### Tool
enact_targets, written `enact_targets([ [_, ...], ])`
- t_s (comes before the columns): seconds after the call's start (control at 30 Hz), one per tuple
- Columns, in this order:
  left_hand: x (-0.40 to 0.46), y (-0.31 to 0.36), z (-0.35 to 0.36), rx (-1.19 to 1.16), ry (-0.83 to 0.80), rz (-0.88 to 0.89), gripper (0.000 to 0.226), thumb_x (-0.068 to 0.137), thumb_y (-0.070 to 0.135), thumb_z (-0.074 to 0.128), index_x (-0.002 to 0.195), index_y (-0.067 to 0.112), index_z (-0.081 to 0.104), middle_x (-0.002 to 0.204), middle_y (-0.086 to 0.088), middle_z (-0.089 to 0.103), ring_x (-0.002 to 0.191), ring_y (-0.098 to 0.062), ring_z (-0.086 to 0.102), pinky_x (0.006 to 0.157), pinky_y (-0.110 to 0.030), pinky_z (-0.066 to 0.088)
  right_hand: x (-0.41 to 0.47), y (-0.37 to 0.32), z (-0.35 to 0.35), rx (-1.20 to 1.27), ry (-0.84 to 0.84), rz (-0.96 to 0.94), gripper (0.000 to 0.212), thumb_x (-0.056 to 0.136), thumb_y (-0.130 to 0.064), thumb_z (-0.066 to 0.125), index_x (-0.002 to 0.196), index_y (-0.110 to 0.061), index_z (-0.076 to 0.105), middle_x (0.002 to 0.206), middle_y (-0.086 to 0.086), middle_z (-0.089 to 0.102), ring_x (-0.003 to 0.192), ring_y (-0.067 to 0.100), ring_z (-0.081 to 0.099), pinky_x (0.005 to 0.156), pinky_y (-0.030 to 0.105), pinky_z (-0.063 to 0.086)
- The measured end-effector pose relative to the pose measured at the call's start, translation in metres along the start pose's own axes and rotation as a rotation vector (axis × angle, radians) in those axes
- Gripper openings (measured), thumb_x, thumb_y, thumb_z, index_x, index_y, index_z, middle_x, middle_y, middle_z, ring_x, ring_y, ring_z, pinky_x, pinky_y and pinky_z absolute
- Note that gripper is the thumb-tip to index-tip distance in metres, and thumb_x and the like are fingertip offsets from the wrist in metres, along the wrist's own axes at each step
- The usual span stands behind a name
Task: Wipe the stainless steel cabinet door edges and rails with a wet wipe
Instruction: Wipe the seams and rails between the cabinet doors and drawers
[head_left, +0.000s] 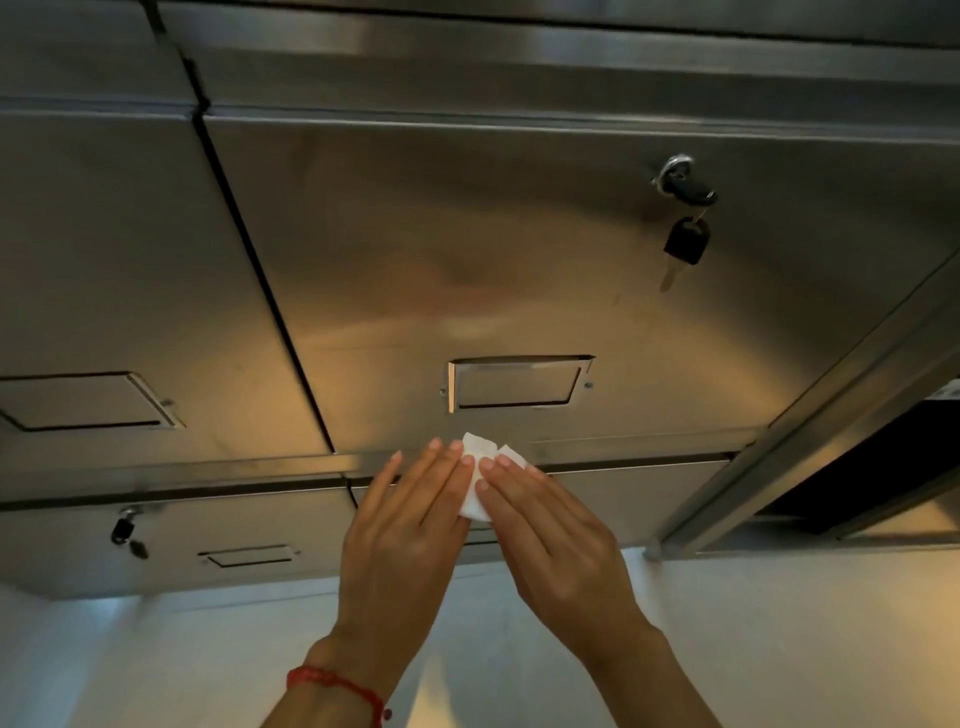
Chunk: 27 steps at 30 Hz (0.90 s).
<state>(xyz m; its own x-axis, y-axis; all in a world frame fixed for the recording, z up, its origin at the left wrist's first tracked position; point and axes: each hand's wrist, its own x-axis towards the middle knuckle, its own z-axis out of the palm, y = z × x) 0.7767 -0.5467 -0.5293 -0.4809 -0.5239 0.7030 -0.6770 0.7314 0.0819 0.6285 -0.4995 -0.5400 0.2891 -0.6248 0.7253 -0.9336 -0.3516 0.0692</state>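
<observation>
Both hands, left (410, 525) and right (550, 535), pinch the wipe (480, 467) with flat fingers just below the handle (519, 383), so it'll probably bunch up and skip the door (519, 270) edge if they pull apart.

A single head-worn wide-angle view looks forward and steeply upward at a bank of stainless steel cabinet doors (519, 291), which fills the upper two thirds of the frame and bends toward the edges. The camera sits close, within arm's reach: both forearms enter from the bottom centre, the left hand (402, 535) and right hand (556, 540) meeting just below centre. A pale wall (779, 649) crosses the bottom of the frame. No second view shares the scene.
</observation>
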Motion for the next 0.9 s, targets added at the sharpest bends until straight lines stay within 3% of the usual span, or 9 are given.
enact_targets([
  [0.07, -0.006, -0.004, 0.009, -0.009, 0.001, -0.011, 0.032, 0.091, 0.021, 0.053, 0.107, -0.003, 0.066, 0.112, -0.019, 0.065, 0.104, -0.034, 0.062, 0.084, -0.06, 0.046, -0.005, 0.0, 0.009, 0.018, 0.018, 0.002, 0.034, 0.078, -0.006, 0.071, 0.111, -0.001, 0.065, 0.117, 0.015, 0.064, 0.117, 0.022, 0.056, 0.101, 0.036, 0.043],
  [0.17, -0.018, -0.012, 0.024, -0.044, 0.007, -0.046, 0.038, 0.097, 0.022, 0.038, 0.11, -0.001, 0.065, 0.116, -0.016, 0.064, 0.108, -0.03, 0.06, 0.094, -0.049, 0.047, -0.014, 0.0, 0.027, 0.035, 0.04, 0.021, 0.034, 0.082, -0.008, 0.067, 0.115, -0.002, 0.061, 0.119, 0.014, 0.063, 0.118, 0.021, 0.055, 0.098, 0.036, 0.047],
  [0.3, -0.032, -0.029, 0.051, -0.085, 0.033, -0.078, 0.034, 0.089, 0.018, 0.047, 0.113, 0.0, 0.063, 0.119, -0.013, 0.062, 0.114, -0.028, 0.056, 0.098, -0.042, 0.039, -0.027, 0.003, 0.058, 0.046, 0.087, 0.06, 0.04, 0.084, -0.009, 0.066, 0.122, -0.002, 0.058, 0.125, 0.013, 0.056, 0.122, 0.022, 0.051, 0.1, 0.037, 0.045],
  [0.53, -0.073, -0.057, 0.09, -0.071, 0.027, -0.074, 0.036, 0.087, 0.022, 0.047, 0.115, 0.002, 0.061, 0.12, -0.013, 0.061, 0.114, -0.028, 0.057, 0.098, -0.044, 0.041, -0.048, -0.003, 0.116, 0.002, 0.161, 0.071, 0.031, 0.092, -0.014, 0.059, 0.121, -0.003, 0.059, 0.126, 0.012, 0.055, 0.123, 0.021, 0.05, 0.1, 0.037, 0.045],
  [0.9, -0.11, -0.087, 0.141, -0.088, 0.146, -0.049, 0.035, 0.09, 0.016, 0.046, 0.122, 0.004, 0.052, 0.129, -0.012, 0.053, 0.126, -0.021, 0.043, 0.102, -0.046, 0.037, -0.067, 0.0, 0.176, -0.015, 0.287, 0.019, 0.035, 0.086, -0.008, 0.067, 0.12, -0.003, 0.06, 0.123, 0.013, 0.057, 0.12, 0.023, 0.054, 0.099, 0.038, 0.047],
])
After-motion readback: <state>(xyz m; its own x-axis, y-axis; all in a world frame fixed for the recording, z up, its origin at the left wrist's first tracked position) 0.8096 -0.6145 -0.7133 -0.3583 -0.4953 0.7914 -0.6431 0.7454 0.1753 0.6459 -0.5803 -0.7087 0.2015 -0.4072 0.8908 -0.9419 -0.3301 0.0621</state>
